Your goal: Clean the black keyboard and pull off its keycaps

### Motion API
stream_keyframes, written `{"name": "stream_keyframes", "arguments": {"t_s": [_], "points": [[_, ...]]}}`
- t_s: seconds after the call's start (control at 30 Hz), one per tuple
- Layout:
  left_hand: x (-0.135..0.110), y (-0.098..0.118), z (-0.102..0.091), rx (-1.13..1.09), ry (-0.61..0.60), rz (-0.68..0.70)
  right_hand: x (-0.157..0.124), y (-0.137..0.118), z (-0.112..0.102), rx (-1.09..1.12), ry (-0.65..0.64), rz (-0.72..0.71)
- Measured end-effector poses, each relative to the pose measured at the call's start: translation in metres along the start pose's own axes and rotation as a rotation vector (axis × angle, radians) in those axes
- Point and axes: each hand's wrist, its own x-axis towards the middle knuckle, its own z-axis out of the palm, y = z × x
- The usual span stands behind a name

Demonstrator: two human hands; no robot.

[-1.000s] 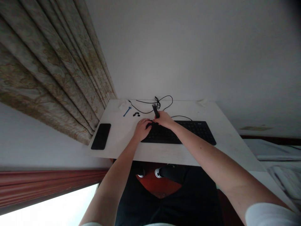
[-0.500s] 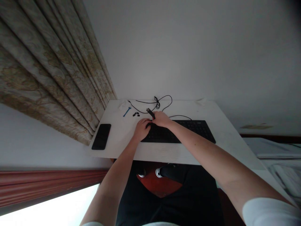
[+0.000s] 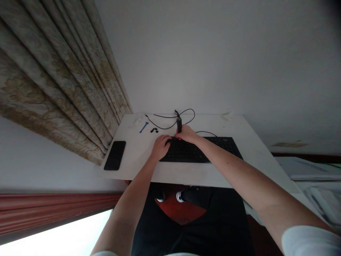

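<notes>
In the head view, the keyboard [image 3: 186, 153] lies lengthwise along the table's [image 3: 254, 147] near edge. Over its far left corner, the right hand [image 3: 186, 134] grips a dark handle [image 3: 179, 125]; the left hand [image 3: 160, 147], nearer the table's left edge, touches there, any pinch hidden.

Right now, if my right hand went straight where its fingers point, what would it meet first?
Probably your left hand, close beside your right hand near the far left corner of the keyboard, though depth is hard to judge.
</notes>
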Motion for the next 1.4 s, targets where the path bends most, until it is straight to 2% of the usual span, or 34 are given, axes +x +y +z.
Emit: {"name": "stream_keyframes", "arguments": {"t_s": [0.13, 0.23, 0.33, 0.5, 0.67, 0.73, 0.87, 1.0, 1.1, 1.2, 1.3, 1.4], "points": [[0.0, -0.001, 0.0, -0.015, 0.004, 0.0, -0.002, 0.002, 0.004, 0.257, 0.05, 0.096], [-0.001, 0.0, 0.0, -0.045, 0.018, -0.01, -0.005, 0.002, 0.007, 0.514, 0.009, 0.135], [-0.001, 0.004, -0.004, -0.062, 0.035, -0.041, -0.01, 0.002, 0.009, 0.63, -0.03, 0.141], [0.002, 0.019, -0.009, -0.08, -0.003, -0.062, -0.016, 0.002, 0.009, 0.577, -0.039, 0.119], [0.011, 0.036, -0.003, -0.32, -0.023, -0.128, -0.017, 0.001, 0.007, 0.577, 0.035, 0.095], [0.014, 0.039, -0.002, -0.341, -0.036, -0.135, -0.019, 0.0, 0.004, 0.575, 0.024, 0.08], [0.017, 0.04, -0.006, -0.226, -0.014, -0.135, -0.024, -0.002, 0.0, 0.616, -0.043, 0.059], [0.019, 0.036, -0.006, -0.141, -0.023, -0.091, -0.025, -0.002, 0.0, 0.655, -0.047, 0.096], [0.018, 0.032, -0.002, -0.058, -0.035, -0.037, -0.02, -0.001, 0.004, 0.649, 0.003, 0.1], [0.013, 0.027, -0.001, 0.054, 0.012, -0.023, -0.015, 0.002, 0.008, 0.575, 0.11, 0.115], [0.005, 0.019, -0.001, 0.088, 0.065, -0.029, -0.013, 0.006, 0.009, 0.458, 0.202, 0.142], [-0.001, 0.015, -0.001, 0.072, 0.064, -0.015, -0.015, 0.006, 0.01, 0.287, 0.212, 0.12]]}}
